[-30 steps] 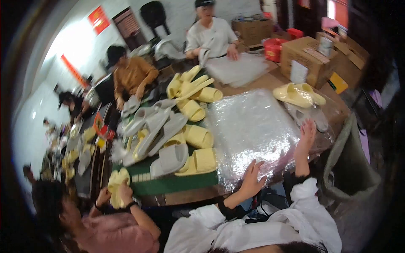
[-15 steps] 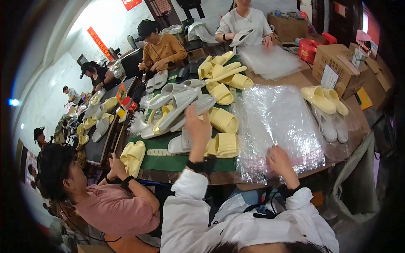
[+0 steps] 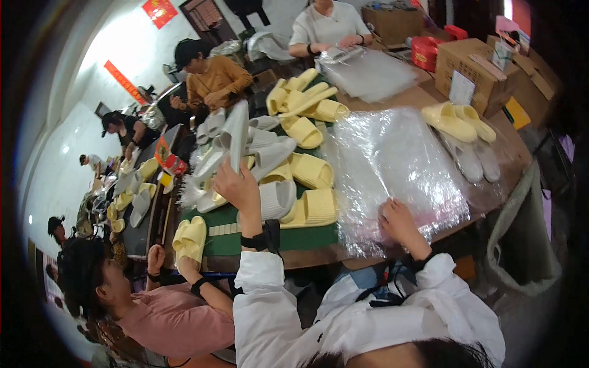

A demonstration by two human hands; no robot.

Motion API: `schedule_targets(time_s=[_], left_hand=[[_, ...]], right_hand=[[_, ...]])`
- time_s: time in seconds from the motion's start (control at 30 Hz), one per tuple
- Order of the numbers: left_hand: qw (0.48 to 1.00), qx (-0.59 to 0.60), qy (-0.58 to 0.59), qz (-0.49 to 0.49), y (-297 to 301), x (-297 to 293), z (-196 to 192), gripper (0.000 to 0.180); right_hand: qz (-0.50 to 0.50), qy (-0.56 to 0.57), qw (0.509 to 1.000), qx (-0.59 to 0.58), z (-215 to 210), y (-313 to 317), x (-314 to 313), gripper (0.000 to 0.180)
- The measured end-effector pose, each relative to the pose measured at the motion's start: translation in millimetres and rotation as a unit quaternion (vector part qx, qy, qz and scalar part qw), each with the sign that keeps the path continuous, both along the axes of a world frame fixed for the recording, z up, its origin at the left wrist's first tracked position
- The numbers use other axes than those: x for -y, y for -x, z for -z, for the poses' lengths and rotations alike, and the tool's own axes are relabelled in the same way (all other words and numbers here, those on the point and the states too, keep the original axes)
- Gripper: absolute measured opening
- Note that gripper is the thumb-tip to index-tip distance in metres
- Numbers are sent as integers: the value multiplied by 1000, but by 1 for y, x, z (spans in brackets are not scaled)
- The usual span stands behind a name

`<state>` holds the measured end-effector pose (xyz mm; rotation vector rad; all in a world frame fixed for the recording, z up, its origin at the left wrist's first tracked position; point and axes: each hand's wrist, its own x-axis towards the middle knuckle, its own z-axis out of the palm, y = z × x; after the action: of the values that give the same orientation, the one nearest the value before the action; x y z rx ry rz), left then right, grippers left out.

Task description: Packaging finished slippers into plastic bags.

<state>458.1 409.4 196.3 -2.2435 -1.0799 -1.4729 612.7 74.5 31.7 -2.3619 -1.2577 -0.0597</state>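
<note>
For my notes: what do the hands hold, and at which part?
The left hand holds a grey slipper upright by its lower end. The right hand rests on clear plastic bags.

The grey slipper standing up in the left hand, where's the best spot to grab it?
Probably by its lower end, from below, as the left hand does now. The grey slipper stands on end above the pile of slippers, so its bottom end is free to pinch across its thin sole. The right hand rests on the clear plastic bags.

Left hand (image 3: 236,187) hides the grey slipper's (image 3: 236,136) heel.
</note>
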Motion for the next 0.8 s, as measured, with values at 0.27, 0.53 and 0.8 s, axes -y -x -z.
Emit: schedule_targets(time_s=[0.27,0.53,0.8], left_hand=[[968,73,-132,200,-78,130,-39,36],[890,-171,-42,420,-126,250,49,53],[772,-213,193,567,-96,246,102,41]], right_hand=[[26,-20,999,27,7,-2,-6,33],[27,-54,994,-90,-1,-4,2,32],[-141,43,960,-238,-78,4,59,37]])
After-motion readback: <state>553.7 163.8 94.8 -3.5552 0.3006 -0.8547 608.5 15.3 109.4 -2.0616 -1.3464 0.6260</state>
